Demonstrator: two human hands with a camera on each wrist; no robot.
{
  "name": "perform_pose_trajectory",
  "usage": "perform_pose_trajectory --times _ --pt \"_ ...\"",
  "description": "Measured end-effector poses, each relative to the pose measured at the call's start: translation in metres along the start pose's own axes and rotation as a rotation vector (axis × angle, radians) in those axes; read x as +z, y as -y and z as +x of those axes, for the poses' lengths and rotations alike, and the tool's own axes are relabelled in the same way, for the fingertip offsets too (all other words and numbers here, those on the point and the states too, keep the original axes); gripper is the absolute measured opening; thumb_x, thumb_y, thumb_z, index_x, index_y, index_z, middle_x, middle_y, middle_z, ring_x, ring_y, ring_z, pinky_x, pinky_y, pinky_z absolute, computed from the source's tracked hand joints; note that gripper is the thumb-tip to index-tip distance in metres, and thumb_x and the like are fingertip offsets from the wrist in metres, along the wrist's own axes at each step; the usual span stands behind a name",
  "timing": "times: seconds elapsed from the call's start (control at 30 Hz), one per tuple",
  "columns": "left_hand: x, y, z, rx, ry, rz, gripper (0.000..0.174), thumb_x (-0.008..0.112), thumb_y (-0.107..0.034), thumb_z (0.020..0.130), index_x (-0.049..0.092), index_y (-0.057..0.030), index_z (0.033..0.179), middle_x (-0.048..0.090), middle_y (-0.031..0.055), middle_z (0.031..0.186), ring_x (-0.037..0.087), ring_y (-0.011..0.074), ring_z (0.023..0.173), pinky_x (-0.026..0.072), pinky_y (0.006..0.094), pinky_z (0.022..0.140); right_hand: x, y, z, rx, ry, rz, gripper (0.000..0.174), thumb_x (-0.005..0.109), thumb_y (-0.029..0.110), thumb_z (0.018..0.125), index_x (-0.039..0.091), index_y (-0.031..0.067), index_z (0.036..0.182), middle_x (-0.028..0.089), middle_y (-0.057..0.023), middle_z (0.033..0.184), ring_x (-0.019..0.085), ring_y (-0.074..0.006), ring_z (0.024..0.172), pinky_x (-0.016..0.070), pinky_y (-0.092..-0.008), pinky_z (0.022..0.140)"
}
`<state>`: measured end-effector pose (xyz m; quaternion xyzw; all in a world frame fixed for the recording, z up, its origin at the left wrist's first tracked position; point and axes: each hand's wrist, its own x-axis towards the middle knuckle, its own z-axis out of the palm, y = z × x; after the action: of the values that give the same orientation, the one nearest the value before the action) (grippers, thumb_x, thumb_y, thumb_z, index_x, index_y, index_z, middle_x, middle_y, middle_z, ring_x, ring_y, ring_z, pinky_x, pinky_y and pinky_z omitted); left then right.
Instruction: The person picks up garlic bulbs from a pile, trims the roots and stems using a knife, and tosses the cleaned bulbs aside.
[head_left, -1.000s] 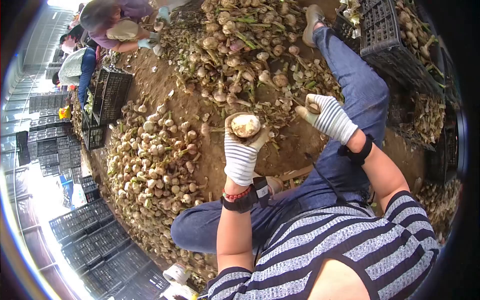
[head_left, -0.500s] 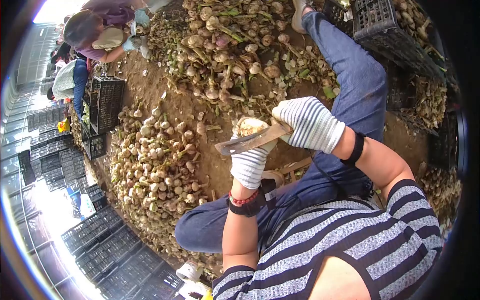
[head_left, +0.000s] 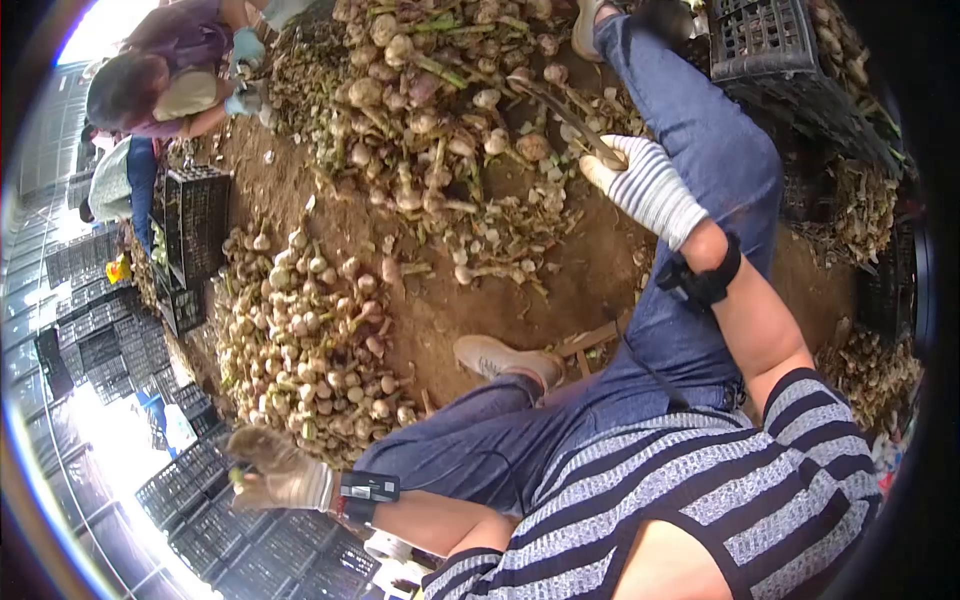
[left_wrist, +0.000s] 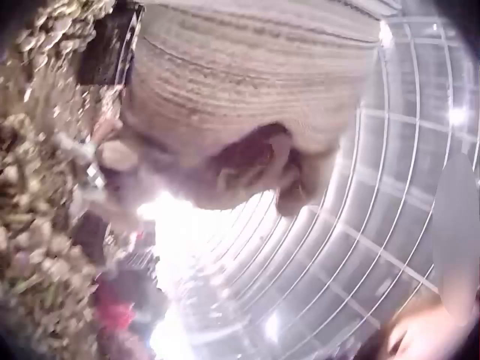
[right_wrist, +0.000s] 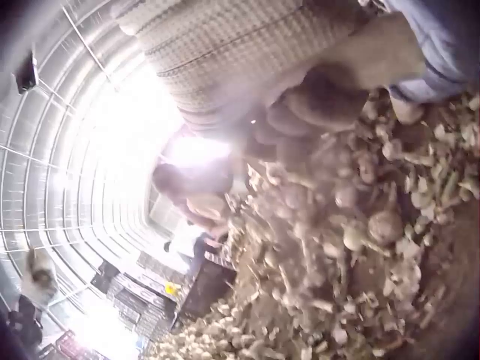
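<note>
My right hand (head_left: 645, 185), in a striped glove, grips a knife (head_left: 565, 112) by its handle. Its long dark blade points up and away over the large heap of stemmed garlic (head_left: 430, 120). Out at the lower left, my left hand (head_left: 285, 470) has its gloved fingers and thumb apart, beside the pile of trimmed garlic (head_left: 310, 340). A small greenish-white piece (head_left: 238, 478) overlaps its fingertips. In the left wrist view the glove (left_wrist: 247, 97) fills the top, fingers loosely bent; in the right wrist view the other glove (right_wrist: 247, 67) hides the knife.
Black crates stand at the upper right (head_left: 765, 40), upper left (head_left: 195, 220) and in stacks at the lower left (head_left: 240, 510). Another person (head_left: 170, 70) crouches at the upper left. My bent legs in jeans (head_left: 700, 150) flank the bare soil, with a shoe (head_left: 500, 358) on it.
The garlic bulb has left my left palm, and that hand has swung out to the lower left. The knife crossed the bulb half a second ago; my right hand has since moved up and away.
</note>
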<state>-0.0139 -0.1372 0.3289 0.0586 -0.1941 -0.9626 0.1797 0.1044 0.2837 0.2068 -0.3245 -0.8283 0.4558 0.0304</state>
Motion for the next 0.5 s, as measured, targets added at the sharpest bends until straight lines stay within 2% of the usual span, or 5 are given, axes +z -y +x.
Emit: perform_pose_trajectory --times 0.13,0.23,0.3,0.37,0.5 --pt "-0.117 0.090 0.002 -0.997 -0.932 -1.738 0.041 0.063 -0.018 0.084 0.051 0.0014 0.118 0.061 0.0136 0.100 0.058 0.0179 0.082 0.0488 0.0264 0.074 0.009 0.005 -0.002 0.201 0.084 0.307 0.027 0.064 0.026 0.084 0.062 0.0007 0.091 0.050 0.0036 0.064 0.043 -0.0074 0.058 0.0399 -0.0268 0.055" --pt "-0.149 0.248 -0.061 -0.458 -2.355 -2.970 0.052 0.072 -0.014 0.076 0.050 -0.0026 0.121 0.059 0.0075 0.104 0.058 0.0173 0.090 0.0489 0.0271 0.082 0.001 0.012 -0.005 0.259 0.109 0.370 0.022 0.064 0.026 0.085 0.061 0.0043 0.080 0.048 0.0062 0.062 0.040 -0.0051 0.057 0.0353 -0.0246 0.052" --pt "-0.171 0.350 -0.089 2.498 -2.066 -3.413 0.054 0.073 0.002 0.071 0.054 -0.0104 0.120 0.057 0.0112 0.113 0.057 0.0240 0.099 0.0476 0.0325 0.087 -0.003 0.001 -0.003 0.304 0.045 0.374 0.023 0.065 0.026 0.085 0.059 0.0061 0.075 0.048 0.0053 0.058 0.040 -0.0048 0.052 0.0340 -0.0240 0.048" --pt "-0.117 0.393 -0.094 0.580 -2.074 -3.053 0.058 0.071 -0.004 0.069 0.053 -0.0137 0.123 0.051 0.0207 0.127 0.051 0.0338 0.114 0.0432 0.0429 0.094 -0.015 0.007 -0.001 0.404 0.041 0.447 0.024 0.065 0.027 0.085 0.059 0.0071 0.073 0.048 0.0049 0.056 0.040 -0.0048 0.049 0.0330 -0.0238 0.046" --pt "-0.112 0.459 -0.082 0.783 -1.797 -2.611 0.046 0.056 -0.021 0.088 0.046 -0.0147 0.132 0.042 0.0184 0.138 0.045 0.0352 0.123 0.0362 0.0441 0.103 -0.014 0.001 -0.002 0.421 0.050 0.518 0.025 0.065 0.028 0.085 0.058 0.0090 0.071 0.048 0.0048 0.051 0.038 -0.0048 0.042 0.0302 -0.0236 0.041"
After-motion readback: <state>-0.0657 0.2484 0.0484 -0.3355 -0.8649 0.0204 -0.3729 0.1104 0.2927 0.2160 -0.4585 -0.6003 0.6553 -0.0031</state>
